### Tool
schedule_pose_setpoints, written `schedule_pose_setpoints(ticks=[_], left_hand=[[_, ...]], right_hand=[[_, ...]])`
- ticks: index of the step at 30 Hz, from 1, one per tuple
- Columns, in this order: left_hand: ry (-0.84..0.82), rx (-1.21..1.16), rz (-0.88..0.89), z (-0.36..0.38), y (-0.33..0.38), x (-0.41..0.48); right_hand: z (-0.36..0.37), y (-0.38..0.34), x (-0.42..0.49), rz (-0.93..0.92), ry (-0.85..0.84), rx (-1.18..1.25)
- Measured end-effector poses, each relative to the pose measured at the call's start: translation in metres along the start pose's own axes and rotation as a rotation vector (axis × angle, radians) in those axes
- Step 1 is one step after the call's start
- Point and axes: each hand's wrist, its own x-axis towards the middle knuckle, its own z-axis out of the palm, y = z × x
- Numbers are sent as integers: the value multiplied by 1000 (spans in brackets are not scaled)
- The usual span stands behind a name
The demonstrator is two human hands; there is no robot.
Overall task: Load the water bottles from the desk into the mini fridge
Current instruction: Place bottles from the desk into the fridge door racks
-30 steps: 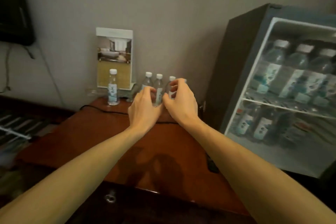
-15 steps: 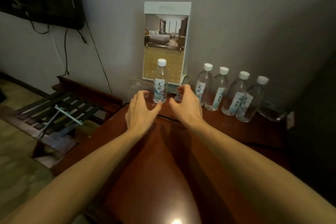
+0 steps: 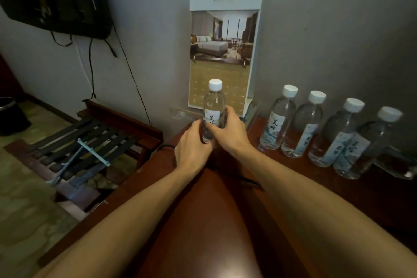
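Slats of a luggage rack (image 3: 90,140) lie at nine o'clock from the desk (image 3: 203,232), lower than it, and have no part in the work. On the desk, the left hand (image 3: 191,149) meets the single water bottle (image 3: 214,108) from its eight o'clock side, with the fingers curled around the lower body, under the label. The bottle is upright at the far edge of the desk, just in front of a printed card (image 3: 225,52) that stands against the wall at twelve o'clock. Its base is hidden by the hands, so I cannot tell if it is lifted. The right hand (image 3: 232,135) grips it from four o'clock, fingers wrapped over the label. Both hands are thus clamped on one bottle, probably to take it away straight without knocking the card behind.

At three o'clock from it, four other bottles (image 3: 304,126) stand close together in a row near the wall, seemingly waiting for their turn. The mini fridge is not in view.
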Motion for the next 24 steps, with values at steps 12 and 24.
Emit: schedule_pose_setpoints(ticks=[12,24], left_hand=[[-56,-149,90,-31,52,-58],[-63,-327,384,-84,162,-186]], right_hand=[[-66,-29,-81,0,80,-54],[-193,-90,-235,-77,358,-202]])
